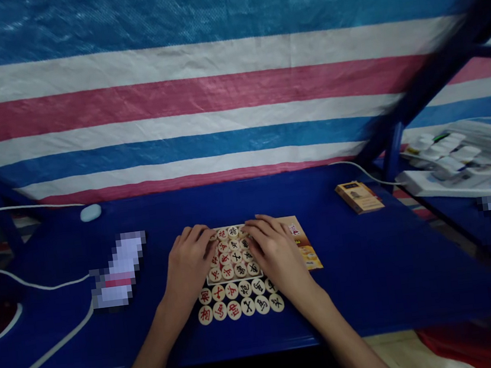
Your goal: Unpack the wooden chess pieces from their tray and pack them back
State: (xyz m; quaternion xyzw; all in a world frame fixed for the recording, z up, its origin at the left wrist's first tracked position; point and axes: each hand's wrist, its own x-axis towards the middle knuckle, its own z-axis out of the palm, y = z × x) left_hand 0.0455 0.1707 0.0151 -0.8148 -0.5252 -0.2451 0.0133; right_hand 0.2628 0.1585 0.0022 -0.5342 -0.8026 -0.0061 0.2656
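Note:
A shallow white-edged tray (235,281) holds rows of round Chinese chess pieces (235,257), with red characters on the left and black on the right. My left hand (189,259) is bent round the tray's left side, its fingertips at the upper left corner. From the right, my right hand (275,249) curls over the opposite side, with fingers above the top right pieces. Both hands partly cover the outer pieces and the tray's side edges. Two more rows of loose pieces (247,307) lie on the table in front of the tray; my right wrist overlaps one piece.
A printed brown and yellow card (310,256) lies under or beside my right hand. On the blue table (374,287) are a small yellow-brown box (359,197), a blurred phone (122,271) with a white cable, and a pale earphone case (90,212). Blue frame bars (433,77) slant at the right.

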